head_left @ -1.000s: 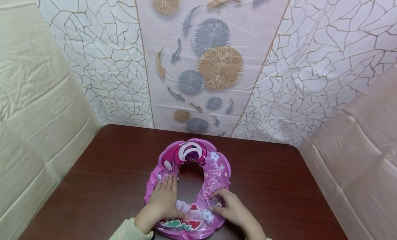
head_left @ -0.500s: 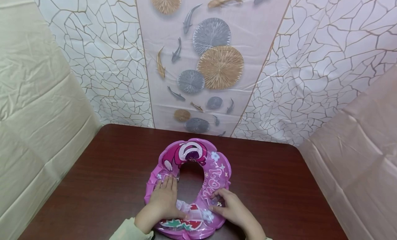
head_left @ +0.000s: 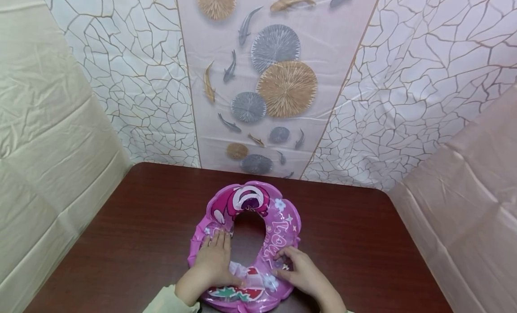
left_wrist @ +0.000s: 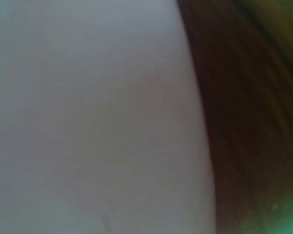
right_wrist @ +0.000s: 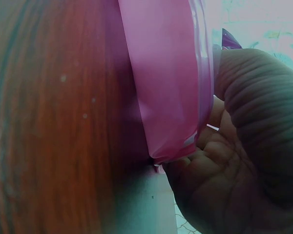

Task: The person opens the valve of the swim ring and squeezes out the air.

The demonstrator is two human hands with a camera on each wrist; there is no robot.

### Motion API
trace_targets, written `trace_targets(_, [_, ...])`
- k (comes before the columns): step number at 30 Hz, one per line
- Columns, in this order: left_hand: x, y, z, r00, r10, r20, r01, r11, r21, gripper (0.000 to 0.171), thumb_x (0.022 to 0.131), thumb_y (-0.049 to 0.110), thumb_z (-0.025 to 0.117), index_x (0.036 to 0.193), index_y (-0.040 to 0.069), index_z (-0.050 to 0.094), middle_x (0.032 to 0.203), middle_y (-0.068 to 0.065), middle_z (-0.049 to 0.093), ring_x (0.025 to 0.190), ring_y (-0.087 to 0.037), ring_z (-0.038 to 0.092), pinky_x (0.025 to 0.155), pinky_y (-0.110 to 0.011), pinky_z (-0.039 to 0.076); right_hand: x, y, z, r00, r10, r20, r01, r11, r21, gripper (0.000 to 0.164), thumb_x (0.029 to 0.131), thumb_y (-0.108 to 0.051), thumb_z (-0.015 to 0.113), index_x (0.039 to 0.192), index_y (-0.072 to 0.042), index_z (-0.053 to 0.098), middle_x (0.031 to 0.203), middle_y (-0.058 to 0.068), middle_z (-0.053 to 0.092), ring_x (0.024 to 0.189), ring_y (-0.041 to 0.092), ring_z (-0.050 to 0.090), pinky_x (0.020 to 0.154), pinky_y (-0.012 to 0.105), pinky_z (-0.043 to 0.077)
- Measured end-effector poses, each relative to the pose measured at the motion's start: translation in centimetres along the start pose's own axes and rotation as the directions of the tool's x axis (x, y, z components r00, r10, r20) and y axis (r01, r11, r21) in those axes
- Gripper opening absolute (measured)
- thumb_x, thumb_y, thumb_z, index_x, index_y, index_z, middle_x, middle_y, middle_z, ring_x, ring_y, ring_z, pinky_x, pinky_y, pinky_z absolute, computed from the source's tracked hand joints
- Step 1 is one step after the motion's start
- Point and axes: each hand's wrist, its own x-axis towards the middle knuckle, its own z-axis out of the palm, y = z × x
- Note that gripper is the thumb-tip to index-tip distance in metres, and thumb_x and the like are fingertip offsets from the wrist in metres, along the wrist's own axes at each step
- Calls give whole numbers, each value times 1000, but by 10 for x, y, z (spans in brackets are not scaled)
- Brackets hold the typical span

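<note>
The pink, scallop-edged inflatable ring [head_left: 279,236] looks like thin, soft plastic, glossy all round and smooth towards its one o'clock, puckered along its nine o'clock edge. Beneath it, the dark red-brown table [head_left: 347,241] shows a smooth wood-grain finish with a dull sheen. At the head view's twelve o'clock, the gold-veined, fish-printed hanging [head_left: 274,84] seems lightly wrinkled cloth, faintly shiny. The cream panel [head_left: 48,138] at nine o'clock and beige panel [head_left: 464,205] at three are creased, satiny cloth. The pale sleeve [head_left: 170,300] at seven is matt fabric.
</note>
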Motion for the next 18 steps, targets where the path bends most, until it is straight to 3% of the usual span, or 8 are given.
trace_targets(18, [0, -1, 0, 1000, 0, 6, 0, 1000, -18, 132, 59, 74, 79, 149, -11, 35, 155, -31, 34, 144, -45, 31, 117, -59, 23, 0, 0, 0, 1000, -7, 1, 7, 1000, 3, 26, 82, -20, 84, 99, -13, 67, 96, -5, 64, 87, 14, 61, 79, 29, 53])
